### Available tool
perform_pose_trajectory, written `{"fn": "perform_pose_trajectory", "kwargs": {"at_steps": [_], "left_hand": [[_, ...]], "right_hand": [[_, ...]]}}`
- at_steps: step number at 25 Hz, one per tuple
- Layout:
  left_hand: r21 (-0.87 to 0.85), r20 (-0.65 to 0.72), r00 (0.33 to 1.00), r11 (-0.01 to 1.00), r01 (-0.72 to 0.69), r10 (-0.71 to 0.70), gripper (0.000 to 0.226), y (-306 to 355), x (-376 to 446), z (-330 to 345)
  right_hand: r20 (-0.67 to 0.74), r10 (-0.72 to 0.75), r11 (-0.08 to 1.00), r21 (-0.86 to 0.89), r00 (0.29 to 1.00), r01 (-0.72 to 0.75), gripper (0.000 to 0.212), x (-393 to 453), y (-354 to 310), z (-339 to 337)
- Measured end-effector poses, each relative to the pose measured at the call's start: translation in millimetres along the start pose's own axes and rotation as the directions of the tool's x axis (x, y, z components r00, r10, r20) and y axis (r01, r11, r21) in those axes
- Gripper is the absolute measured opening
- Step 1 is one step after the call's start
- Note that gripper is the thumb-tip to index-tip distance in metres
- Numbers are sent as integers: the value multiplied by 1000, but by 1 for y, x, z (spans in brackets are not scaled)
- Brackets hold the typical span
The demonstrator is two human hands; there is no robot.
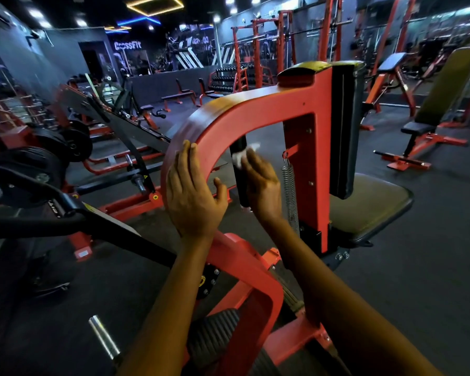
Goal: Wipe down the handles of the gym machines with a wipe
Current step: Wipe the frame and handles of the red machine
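1. Head view: I'm at a red machine frame (255, 115). My left hand (193, 191) lies flat on the curved outer edge of the frame, fingers straight and close together, thumb spread out to the side. It presses, it grips nothing.
2. My right hand (261, 183) is inside the arch, up against the black handle (240, 172) that hangs upright there. The wipe (240, 156) is white, bunched at my fingertips and pressed on the handle's upper part.
3. Right grip: fingers look mostly extended, pushing the wipe onto the handle. Whether the thumb pinches the wipe from behind I cannot tell; the hand hides it and the wipe is blurred.
4. Step in hand, my guess: wiping this handle, near its top. The lower part of the handle below my hand looks not yet covered.
5. Next move calls for: run the wipe down the length of the handle to its bottom end, then wrap round so the far side gets done too. Keep the left hand bracing the frame.
6. Watch: spring (289, 191) hangs just right of my wrist, close. Keep clear of it on the downstroke.
7. Seat (369, 204) sits right of the frame; other machines well apart behind.
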State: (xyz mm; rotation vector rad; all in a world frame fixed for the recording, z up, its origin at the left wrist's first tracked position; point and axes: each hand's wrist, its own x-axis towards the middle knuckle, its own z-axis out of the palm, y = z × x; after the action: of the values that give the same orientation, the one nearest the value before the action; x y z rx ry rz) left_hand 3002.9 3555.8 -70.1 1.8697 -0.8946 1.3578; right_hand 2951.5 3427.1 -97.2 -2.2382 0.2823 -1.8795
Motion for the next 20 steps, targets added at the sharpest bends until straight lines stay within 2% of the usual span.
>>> {"fn": "perform_pose_trajectory", "kwargs": {"at_steps": [1, 3, 6, 9, 13, 14, 15, 17, 20], "left_hand": [[4, 1, 1000, 1000, 1, -1, 82, 0, 0, 0], [18, 0, 1000, 1000, 4, -4, 81, 1, 0, -1], [21, 2, 1000, 1000, 8, -8, 80, 1, 0, 0], [0, -8, 1000, 1000, 21, -21, 80, 3, 0, 0], [0, -21, 999, 1000, 28, -28, 78, 4, 0, 1], [7, -21, 999, 1000, 29, -29, 78, 4, -1, 1], [8, -20, 999, 1000, 29, -29, 78, 4, -1, 0], [6, -19, 999, 1000, 28, -28, 77, 4, 1, 1], [-1, -22, 999, 999, 33, -33, 78, 3, 0, 2]], "right_hand": [[28, -30, 999, -20, 999, 31, 33, -20, 9, 0], [57, 12, 1000, -24, 998, -11, 27, -39, 18, -5], [-35, 80, 994, 80, 996, -77, 30, -1, 6, -6], [-77, 43, 998, 59, 996, -38, 30, 33, -12, 5], [45, 9, 999, -42, 999, -8, 42, -22, 2, 11], [54, 4, 999, -35, 999, -2, 37, -29, 6, 7], [33, -3, 1000, 0, 999, 3, 31, -26, 5, 2], [-57, 3, 997, 76, 998, 1, 36, 2, -8, -4], [-178, -26, 1000, -22, 984, 22, 20, 40, -25, 1]]}}
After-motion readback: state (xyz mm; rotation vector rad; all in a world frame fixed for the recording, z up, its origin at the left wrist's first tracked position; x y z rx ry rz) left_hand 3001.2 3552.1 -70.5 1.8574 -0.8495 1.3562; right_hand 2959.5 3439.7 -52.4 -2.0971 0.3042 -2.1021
